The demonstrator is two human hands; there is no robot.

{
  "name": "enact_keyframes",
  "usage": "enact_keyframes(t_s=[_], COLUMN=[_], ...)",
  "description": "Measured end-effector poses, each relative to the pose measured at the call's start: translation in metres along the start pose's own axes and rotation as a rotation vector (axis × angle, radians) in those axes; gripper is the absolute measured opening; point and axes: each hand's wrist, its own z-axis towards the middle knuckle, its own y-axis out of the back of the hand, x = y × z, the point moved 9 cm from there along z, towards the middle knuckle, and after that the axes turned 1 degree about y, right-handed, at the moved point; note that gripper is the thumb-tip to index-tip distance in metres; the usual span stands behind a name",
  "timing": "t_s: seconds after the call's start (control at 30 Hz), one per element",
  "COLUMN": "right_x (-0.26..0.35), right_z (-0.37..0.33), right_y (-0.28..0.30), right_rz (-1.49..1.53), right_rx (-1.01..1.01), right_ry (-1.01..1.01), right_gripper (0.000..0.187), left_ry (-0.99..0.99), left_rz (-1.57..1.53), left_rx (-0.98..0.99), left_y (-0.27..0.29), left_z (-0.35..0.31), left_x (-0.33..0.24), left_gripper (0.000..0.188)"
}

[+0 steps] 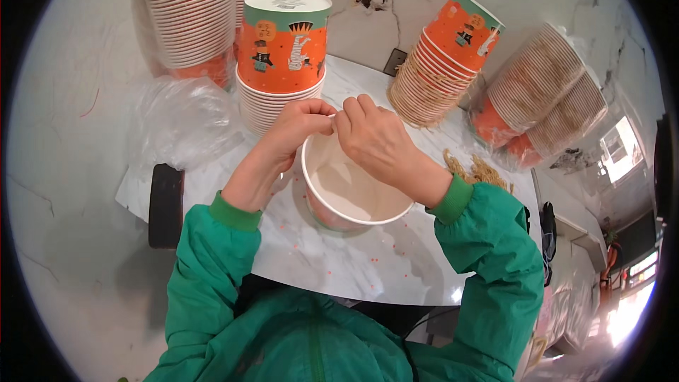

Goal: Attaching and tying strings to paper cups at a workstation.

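Observation:
A paper bucket [353, 180] with a white inside and white rim stands tilted on the table in front of me, its mouth toward me. My left hand [300, 127] is closed, thumb and fingers pinching at the bucket's far rim. Close beside it my right hand [378, 138] also has its fingers curled over that rim. Whether something small, such as a cord end, lies between the fingertips is hidden. Just behind my left hand rises an upside-down stack of orange and green paper buckets [283, 53].
To the right leans another bucket stack [453, 56] with twine on it. Twine pieces [477, 172] lie by my right sleeve. Plastic-wrapped stacks [537, 88] stand farther right, more [189, 10] at back left. Clear plastic film [180, 124] and a dark flat object [166, 205] are on the left.

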Motion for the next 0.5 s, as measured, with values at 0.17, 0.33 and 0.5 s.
enact_keyframes(t_s=[0.17,0.33,0.5], right_x=[-0.018,-0.069,-0.136], right_z=[0.0,-0.022,-0.115], right_y=[-0.009,0.016,0.044], right_rz=[0.119,0.245,0.259], right_rx=[-0.063,-0.241,-0.21], right_ry=[-0.056,-0.344,-0.776], right_gripper=[0.017,0.013,0.014], left_ry=[-0.047,-0.057,-0.183], left_rz=[-0.014,0.054,0.072], left_rx=[-0.016,-0.026,-0.034], left_y=[-0.001,0.002,0.006], left_z=[0.001,0.004,0.001], left_x=[-0.001,0.001,-0.016], left_gripper=[0.03,0.03,0.017])
